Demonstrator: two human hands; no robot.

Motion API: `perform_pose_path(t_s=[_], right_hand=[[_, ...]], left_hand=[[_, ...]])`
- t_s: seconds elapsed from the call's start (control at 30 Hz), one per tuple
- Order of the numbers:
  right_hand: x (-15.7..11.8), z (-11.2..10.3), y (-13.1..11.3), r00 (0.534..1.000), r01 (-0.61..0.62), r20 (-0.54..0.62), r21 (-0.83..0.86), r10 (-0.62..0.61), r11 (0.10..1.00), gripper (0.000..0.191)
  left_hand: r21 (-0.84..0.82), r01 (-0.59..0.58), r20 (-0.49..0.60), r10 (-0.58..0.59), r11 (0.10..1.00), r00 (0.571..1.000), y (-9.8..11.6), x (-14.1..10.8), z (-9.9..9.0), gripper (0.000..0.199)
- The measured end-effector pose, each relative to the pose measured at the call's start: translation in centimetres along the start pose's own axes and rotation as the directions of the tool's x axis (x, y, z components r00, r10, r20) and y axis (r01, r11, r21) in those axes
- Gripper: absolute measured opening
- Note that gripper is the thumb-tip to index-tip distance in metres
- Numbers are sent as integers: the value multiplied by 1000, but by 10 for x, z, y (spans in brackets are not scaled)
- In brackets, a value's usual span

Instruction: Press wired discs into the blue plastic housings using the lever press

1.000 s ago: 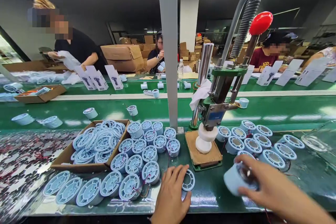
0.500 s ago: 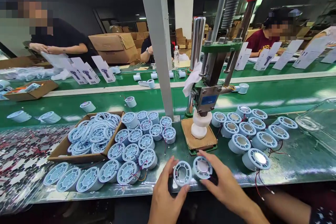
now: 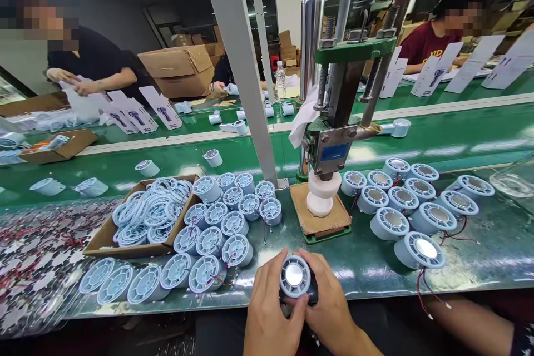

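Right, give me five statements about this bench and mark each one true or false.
1. The left hand and right hand are around one light blue part. True.
2. The box of rings stands to the right of the press. False: it stands to the left.
3. A white cloth hangs on the press. True.
4. The white fitting is pressing on the part in the hands. False: it sits over the brown pad, and the held part is in front of the press.
5. Wires from the nearest part on the right hang past the bench edge. True.
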State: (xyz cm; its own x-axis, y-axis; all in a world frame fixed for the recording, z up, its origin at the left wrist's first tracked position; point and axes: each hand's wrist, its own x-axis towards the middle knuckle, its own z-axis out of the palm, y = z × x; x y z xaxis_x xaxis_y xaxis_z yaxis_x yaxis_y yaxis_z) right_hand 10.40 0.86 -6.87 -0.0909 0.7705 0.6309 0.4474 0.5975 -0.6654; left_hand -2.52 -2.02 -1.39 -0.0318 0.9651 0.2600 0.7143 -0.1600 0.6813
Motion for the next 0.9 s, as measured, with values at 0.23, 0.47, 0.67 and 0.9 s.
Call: perform_pose_path(t_s=[0.23,0.47,0.67,0.9], right_hand=[[-9,-4,-6,1000,4,24,-192,1,981,53],[-25,-27,-9,998,21,57,-200,-10,979,5],[-9,-27,-17,996,-13,82,-175,28,984,19],[-17,-17,-9,986,162,80,-309,-145,937,29]], left_hand=[[-97,91,-10,-92,991,996,-4,-4,13,61],[-27,-17,80,19,999,997,-12,-13,21,57],[-110,-64,172,82,992,982,-14,-8,13,51],[-19,-34,109,36,999,993,-29,-19,26,55]])
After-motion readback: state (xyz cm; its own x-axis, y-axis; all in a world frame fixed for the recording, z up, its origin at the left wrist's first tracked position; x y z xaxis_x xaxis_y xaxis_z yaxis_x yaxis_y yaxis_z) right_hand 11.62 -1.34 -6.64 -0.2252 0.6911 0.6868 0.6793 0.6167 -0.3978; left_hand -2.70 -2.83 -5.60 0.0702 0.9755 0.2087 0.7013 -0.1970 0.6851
